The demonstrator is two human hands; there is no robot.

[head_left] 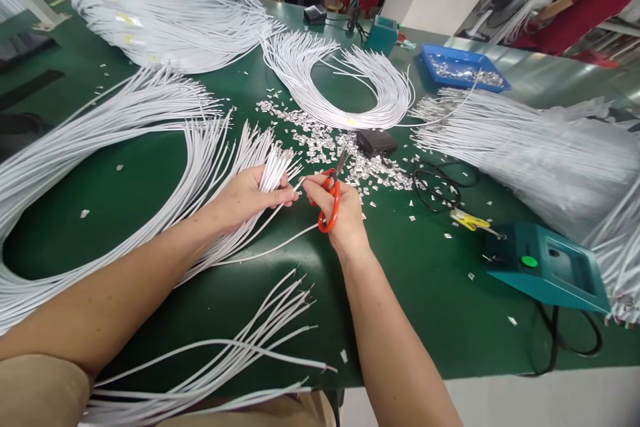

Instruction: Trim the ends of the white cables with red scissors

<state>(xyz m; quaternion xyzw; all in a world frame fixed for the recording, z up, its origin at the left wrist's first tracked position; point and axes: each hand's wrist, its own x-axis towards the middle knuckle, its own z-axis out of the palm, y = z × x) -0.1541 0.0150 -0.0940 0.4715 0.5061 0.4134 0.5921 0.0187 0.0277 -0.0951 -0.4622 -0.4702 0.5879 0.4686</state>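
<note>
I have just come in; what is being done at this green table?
A person's left hand grips a bundle of white wires near their ends. The right hand, close beside it, holds red-handled scissors, blades pointing away from the person. Small shiny pieces lie scattered on the table, with more white wires around.

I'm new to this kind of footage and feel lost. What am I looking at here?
There is no machine here doing the work: these are a person's own bare hands, seen by a camera worn on the head, looking forward and down. The left hand grips a bundle of white cables near their ends. The right hand holds red-handled scissors, its fingertips close to the left hand's. On the green table lie looped white cables and many small shiny pieces, too small to identify. Farther back is a blue tray holding similar pieces; to the right sits a teal device.
</note>
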